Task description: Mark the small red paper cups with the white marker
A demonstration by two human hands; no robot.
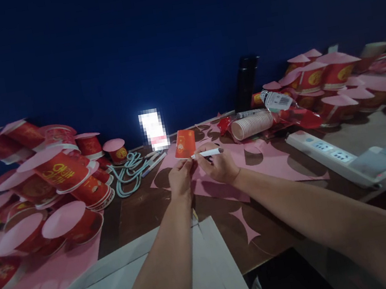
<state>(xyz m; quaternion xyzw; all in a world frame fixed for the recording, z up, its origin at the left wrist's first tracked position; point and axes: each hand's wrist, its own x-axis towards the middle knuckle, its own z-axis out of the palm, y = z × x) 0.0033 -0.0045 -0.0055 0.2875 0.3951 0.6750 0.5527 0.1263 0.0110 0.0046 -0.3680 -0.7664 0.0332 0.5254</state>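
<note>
My left hand (181, 178) is closed on the lower edge of a red paper cup (185, 142) with a small gold print. My right hand (221, 165) grips a white marker-like pen (209, 152), dark at its outer end. The pen's inner tip meets the cup's lower edge, close to my left fingertips; the exact contact is too small to make out. Under both hands lies a pink paper sheet (218, 187) with round holes cut out of it.
Red cups topped with pink paper (60, 169) are piled at left, and more (336, 71) at right. Around the middle are a coiled cable (128, 180), a glowing blurred screen (153, 129), stacked cups (252, 126), a black bottle (247, 83), a power strip (322, 152) and a white board (214, 269).
</note>
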